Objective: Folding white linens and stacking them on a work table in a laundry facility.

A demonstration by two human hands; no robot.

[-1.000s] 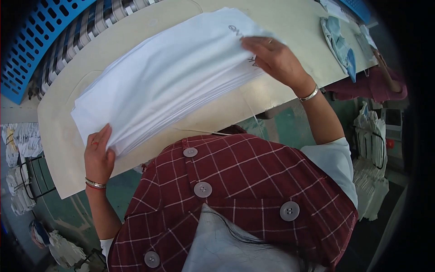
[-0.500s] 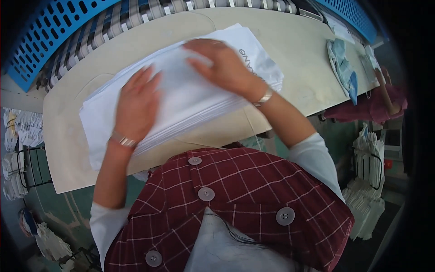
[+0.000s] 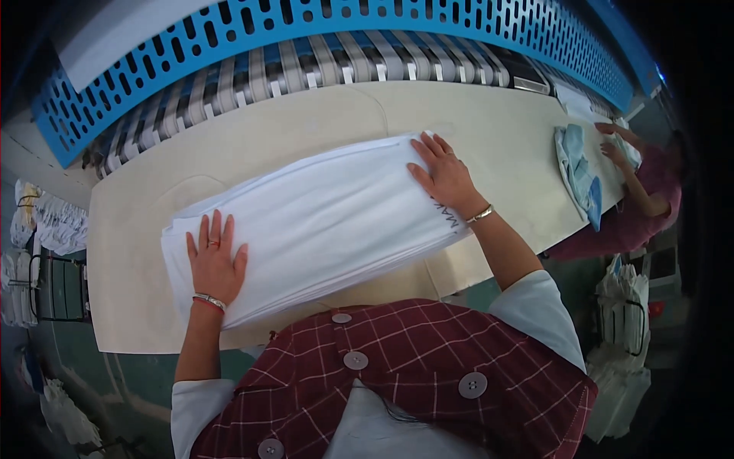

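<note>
A stack of folded white linen (image 3: 321, 206) lies at a slant across the pale table (image 3: 130, 306). It has dark printed lettering near its right end. On the stack's left end rests my left hand (image 3: 215, 264), flat with the fingers spread. My right hand (image 3: 446, 174) lies on the far right corner of the same stack, its fingers stretched out and the thumb apart. Neither hand grips the cloth. The layered edges of the stack show along its near side.
Behind the table runs a row of grey conveyor belts (image 3: 294, 67) under a blue slotted metal guard (image 3: 252, 19). At right lie light blue cloths (image 3: 579, 168), near another person (image 3: 650, 191) at the table's end. Racks of folded linen (image 3: 61, 222) stand at left.
Both hands have spread apart toward the ends of the stack and now lie flat and still instead of blurred. The view has tilted up, showing more of the belts and guard.
</note>
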